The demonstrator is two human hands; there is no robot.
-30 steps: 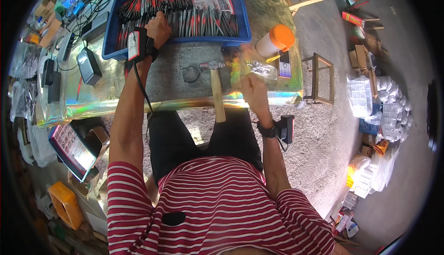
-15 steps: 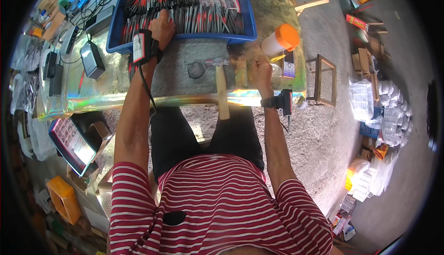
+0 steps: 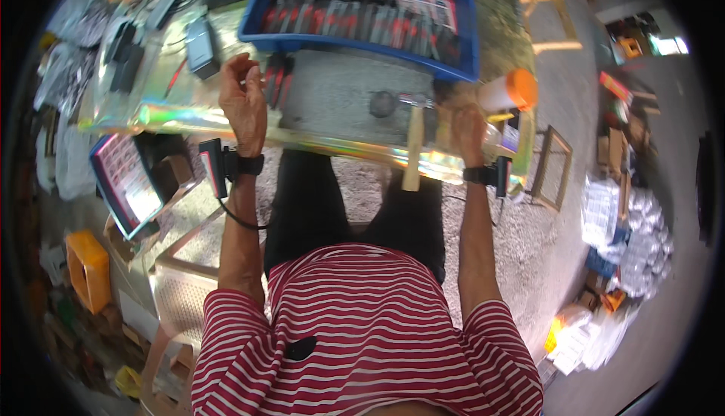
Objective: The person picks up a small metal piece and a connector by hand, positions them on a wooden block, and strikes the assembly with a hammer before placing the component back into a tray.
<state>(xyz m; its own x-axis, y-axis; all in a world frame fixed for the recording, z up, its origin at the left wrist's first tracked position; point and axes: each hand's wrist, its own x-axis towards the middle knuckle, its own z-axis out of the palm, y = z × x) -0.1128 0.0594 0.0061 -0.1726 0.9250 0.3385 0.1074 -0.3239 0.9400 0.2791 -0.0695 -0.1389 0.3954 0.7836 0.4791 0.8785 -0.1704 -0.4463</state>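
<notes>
Rows of black-and-red pieces [image 3: 340,22] fill the blue bin [image 3: 469,31]; loose ones [image 3: 278,84] lie before it, beside the left hand [image 3: 243,103], half-curled, seemingly empty; right hand [image 3: 469,129] too blurred to judge

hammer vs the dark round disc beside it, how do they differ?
The hammer is long with a pale wooden handle; the dark disc is round. The dark disc lies wholly on the table; the hammer's handle juts past its front edge. Both lie between the left hand and the right hand, held by neither.
</notes>
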